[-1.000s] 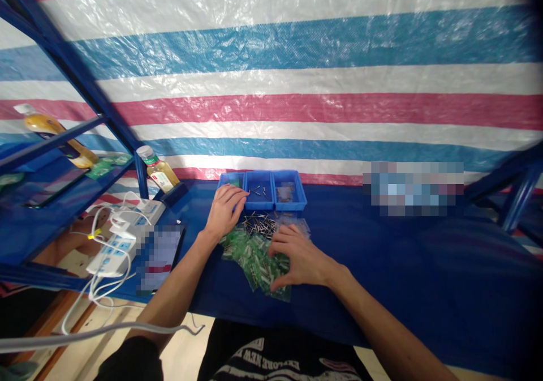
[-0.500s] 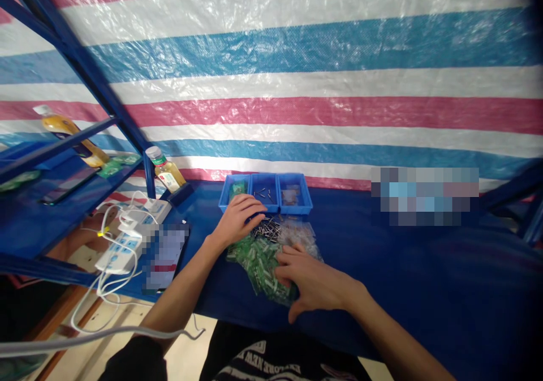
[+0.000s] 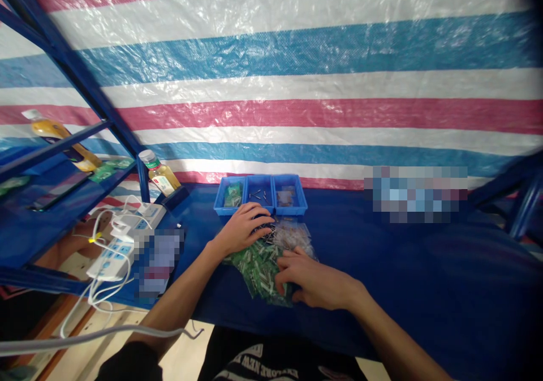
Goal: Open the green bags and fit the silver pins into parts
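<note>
Centrally, in the head view, the left hand (image 3: 244, 229) arches over dark metal pins (image 3: 268, 236), its fingers loosely extended and parted. The right hand (image 3: 320, 280) lies at the right edge of the green packets (image 3: 259, 269), fingers bent; whether they pinch one cannot be told. Clear packets (image 3: 294, 236) adjoin the pins; three blue trays (image 3: 274, 197) stand behind, in a row.

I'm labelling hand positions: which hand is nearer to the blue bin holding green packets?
Left. The left hand is just in front of the blue bin, slightly to its right; the right hand is farther off, at the green pile's right edge.
</note>
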A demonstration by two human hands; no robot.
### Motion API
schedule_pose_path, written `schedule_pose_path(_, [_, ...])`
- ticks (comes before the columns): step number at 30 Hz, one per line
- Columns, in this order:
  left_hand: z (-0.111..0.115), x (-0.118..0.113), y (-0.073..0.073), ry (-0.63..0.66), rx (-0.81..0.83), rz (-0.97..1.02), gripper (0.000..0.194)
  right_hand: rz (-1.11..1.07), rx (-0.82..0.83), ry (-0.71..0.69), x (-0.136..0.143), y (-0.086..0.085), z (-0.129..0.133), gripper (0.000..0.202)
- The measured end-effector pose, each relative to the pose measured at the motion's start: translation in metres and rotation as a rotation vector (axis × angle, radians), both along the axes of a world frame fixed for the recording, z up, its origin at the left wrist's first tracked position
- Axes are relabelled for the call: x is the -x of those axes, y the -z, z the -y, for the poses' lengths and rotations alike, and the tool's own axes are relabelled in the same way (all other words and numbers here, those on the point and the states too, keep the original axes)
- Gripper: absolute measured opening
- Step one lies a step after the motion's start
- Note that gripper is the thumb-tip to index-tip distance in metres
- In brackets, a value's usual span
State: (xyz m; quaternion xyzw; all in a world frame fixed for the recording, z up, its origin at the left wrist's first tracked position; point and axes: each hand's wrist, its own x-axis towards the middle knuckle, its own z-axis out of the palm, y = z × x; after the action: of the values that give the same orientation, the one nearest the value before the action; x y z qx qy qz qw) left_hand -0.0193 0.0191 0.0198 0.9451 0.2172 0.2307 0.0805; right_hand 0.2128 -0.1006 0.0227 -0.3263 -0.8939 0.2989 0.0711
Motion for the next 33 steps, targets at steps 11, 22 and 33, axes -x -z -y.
schedule_pose_path(11, [0.0, -0.001, 0.002, 0.01, 0.042, 0.003, 0.03, -0.224, 0.034, 0.054, 0.004, -0.008, -0.005, 0.008])
schedule_pose_path(22, [0.011, 0.0, -0.009, 0.131, 0.201, 0.212, 0.056, -0.733, 0.173, 0.456, 0.002, 0.002, -0.019, 0.028])
schedule_pose_path(33, [0.017, -0.015, 0.011, 0.088, 0.181, 0.248, 0.03, -0.867, 0.095, 0.704, 0.014, 0.032, -0.028, 0.026])
